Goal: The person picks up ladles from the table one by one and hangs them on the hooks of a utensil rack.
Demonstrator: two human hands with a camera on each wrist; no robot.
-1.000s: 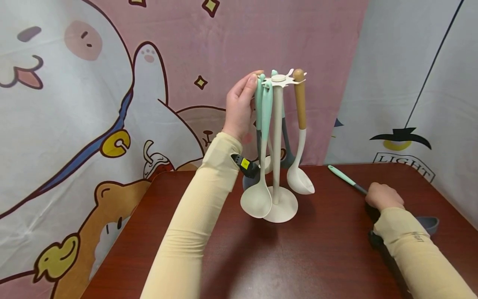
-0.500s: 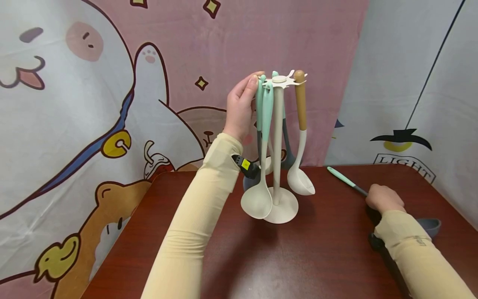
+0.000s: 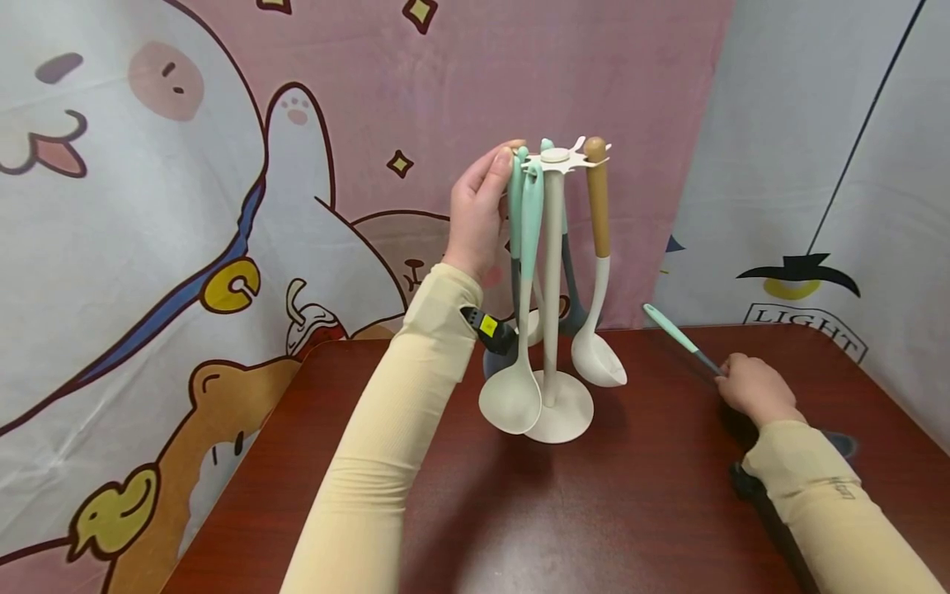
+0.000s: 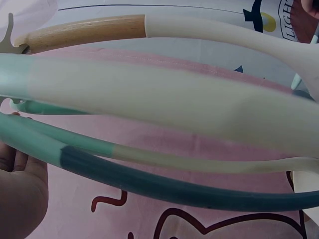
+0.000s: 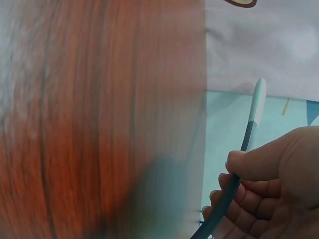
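Note:
A cream utensil rack (image 3: 553, 280) stands upright on the table, with several ladles and other utensils hanging from its hooks. My left hand (image 3: 478, 202) pinches the rack's top at its left side, beside the mint handles; these partly hide the fingers. In front hangs a cream ladle (image 3: 512, 399) with a mint handle, and on the right a white ladle (image 3: 598, 360) with a wooden handle. At the right, my right hand (image 3: 759, 389) grips a ladle (image 5: 227, 196) by its grey neck. Its mint handle points away, tilted up; my forearm mostly hides its grey bowl.
The brown table (image 3: 631, 511) ends at a patterned cloth backdrop (image 3: 371, 99) just behind the rack. A grey-headed utensil (image 3: 571, 315) hangs at the rack's rear. A dark wrist camera (image 3: 496, 332) sits close to the hanging ladle.
My right hand has raised the ladle's handle end and shifted it slightly left and away; its bowl is now more hidden behind the forearm. My left hand and the rack stay put.

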